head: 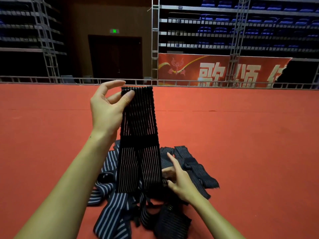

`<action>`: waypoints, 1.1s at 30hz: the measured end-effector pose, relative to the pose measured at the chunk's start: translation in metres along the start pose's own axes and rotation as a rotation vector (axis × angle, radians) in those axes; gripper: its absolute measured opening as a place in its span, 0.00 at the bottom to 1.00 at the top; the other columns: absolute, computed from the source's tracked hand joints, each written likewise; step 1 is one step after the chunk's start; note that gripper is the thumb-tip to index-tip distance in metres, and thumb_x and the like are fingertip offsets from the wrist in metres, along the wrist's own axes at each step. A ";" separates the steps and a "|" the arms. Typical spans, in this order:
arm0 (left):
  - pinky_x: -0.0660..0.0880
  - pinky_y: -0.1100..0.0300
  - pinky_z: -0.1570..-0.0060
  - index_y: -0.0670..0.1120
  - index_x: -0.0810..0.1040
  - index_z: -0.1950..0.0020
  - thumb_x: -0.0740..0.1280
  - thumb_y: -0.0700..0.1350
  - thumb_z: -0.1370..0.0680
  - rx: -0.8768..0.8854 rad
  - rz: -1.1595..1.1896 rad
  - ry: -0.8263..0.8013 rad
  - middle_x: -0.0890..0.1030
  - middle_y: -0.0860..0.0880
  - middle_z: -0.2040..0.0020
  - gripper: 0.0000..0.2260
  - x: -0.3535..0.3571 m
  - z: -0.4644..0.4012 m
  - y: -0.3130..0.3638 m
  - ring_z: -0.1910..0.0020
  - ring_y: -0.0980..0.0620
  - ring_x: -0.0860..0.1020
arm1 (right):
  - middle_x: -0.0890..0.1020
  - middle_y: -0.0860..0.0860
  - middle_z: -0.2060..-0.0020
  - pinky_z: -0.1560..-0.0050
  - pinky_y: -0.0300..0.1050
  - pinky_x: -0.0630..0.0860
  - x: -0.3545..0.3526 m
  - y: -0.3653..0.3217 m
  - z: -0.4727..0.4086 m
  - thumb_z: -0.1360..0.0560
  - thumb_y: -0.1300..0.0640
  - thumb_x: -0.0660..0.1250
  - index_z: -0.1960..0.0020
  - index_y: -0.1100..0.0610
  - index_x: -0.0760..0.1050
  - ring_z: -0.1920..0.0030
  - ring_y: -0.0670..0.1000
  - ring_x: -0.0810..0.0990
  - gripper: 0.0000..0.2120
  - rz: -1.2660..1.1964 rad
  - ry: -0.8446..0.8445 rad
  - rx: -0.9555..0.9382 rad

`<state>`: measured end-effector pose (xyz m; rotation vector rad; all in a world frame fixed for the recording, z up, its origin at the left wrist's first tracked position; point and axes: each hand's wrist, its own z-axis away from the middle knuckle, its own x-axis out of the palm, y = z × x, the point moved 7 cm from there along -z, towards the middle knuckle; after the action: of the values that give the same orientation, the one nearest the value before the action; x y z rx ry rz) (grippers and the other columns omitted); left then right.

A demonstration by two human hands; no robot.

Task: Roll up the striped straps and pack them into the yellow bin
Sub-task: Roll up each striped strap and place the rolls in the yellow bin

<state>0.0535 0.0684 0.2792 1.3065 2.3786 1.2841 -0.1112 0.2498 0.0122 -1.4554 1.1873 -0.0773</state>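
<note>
Red carpet floor (250, 135): it is soft and flat, and it runs from side to side under both arms.
Left hand (107, 109): it is up in the air on the left. Its thumb and a bent finger pinch the top left corner of the black strap with thin white stripes (139, 135). The first finger sticks out above the strap's top edge.
Held strap: it hangs straight down from the left hand like a long ribbon. A plain black band goes across its middle. Its bottom end reaches down to the pile.
Pile of dark striped cloth straps (112, 200): it lies on the carpet right under the held strap, between the two arms. Some straps have wide grey stripes and some have thin white ones. They are loose and tangled, not rolled up.
Right hand (179, 180): it is low, just right of the hanging strap. Its first finger points up and is straight. The other fingers curl in by the strap's lower right edge, but I cannot tell if they really grip it.
Silver metal rail (172, 82): it runs along the far edge of the carpet.
Dark door (115, 57): it is behind the rail, with a small green sign (114, 31) above it.
Red banner with big pale letters (215, 71): it hangs behind the rail on the right.
Blue seats (259, 19): they sit in rows high up at the back right.
</note>
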 end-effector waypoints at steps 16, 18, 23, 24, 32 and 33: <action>0.85 0.51 0.45 0.45 0.81 0.37 0.78 0.38 0.22 0.121 -0.003 0.097 0.89 0.43 0.51 0.15 -0.033 -0.020 0.015 0.47 0.44 0.89 | 0.88 0.43 0.55 0.45 0.33 0.79 -0.008 0.080 -0.009 0.24 0.65 0.75 0.17 0.49 0.64 0.52 0.39 0.85 0.40 0.090 0.039 0.232; 0.84 0.54 0.47 0.43 0.80 0.35 0.78 0.37 0.22 0.122 -0.012 0.078 0.89 0.45 0.53 0.16 -0.029 -0.018 0.017 0.49 0.45 0.89 | 0.87 0.42 0.51 0.40 0.40 0.80 -0.014 0.061 -0.010 0.21 0.61 0.74 0.19 0.50 0.66 0.49 0.38 0.84 0.34 0.121 0.035 0.186; 0.85 0.53 0.48 0.42 0.81 0.35 0.78 0.37 0.21 0.084 -0.010 0.023 0.90 0.41 0.51 0.16 -0.016 -0.009 0.010 0.48 0.43 0.89 | 0.86 0.43 0.43 0.36 0.49 0.80 -0.050 -0.051 -0.016 0.15 0.50 0.69 0.24 0.49 0.74 0.40 0.42 0.84 0.20 -0.091 0.216 -0.062; 0.85 0.53 0.48 0.42 0.81 0.35 0.77 0.37 0.21 0.074 -0.003 0.007 0.90 0.42 0.50 0.15 -0.011 -0.006 0.008 0.48 0.43 0.89 | 0.87 0.46 0.43 0.37 0.51 0.81 -0.060 -0.082 -0.017 0.16 0.50 0.70 0.26 0.48 0.75 0.41 0.46 0.85 0.19 -0.211 0.265 -0.111; 0.86 0.49 0.47 0.41 0.79 0.32 0.77 0.39 0.20 0.112 -0.022 -0.001 0.90 0.42 0.49 0.17 0.004 0.010 0.021 0.47 0.44 0.89 | 0.86 0.48 0.56 0.56 0.44 0.81 -0.068 -0.198 -0.014 0.21 0.62 0.76 0.23 0.52 0.67 0.58 0.47 0.85 0.30 -0.395 0.157 -0.167; 0.86 0.49 0.47 0.42 0.79 0.32 0.77 0.39 0.20 0.128 -0.037 0.002 0.90 0.42 0.49 0.18 0.004 0.012 0.023 0.47 0.45 0.89 | 0.85 0.48 0.58 0.58 0.44 0.80 -0.065 -0.196 -0.011 0.20 0.63 0.75 0.23 0.52 0.67 0.59 0.47 0.84 0.29 -0.437 0.141 -0.153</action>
<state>0.0711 0.0844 0.2897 1.2881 2.5110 1.1416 -0.0319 0.2435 0.2034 -1.8511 0.9829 -0.4021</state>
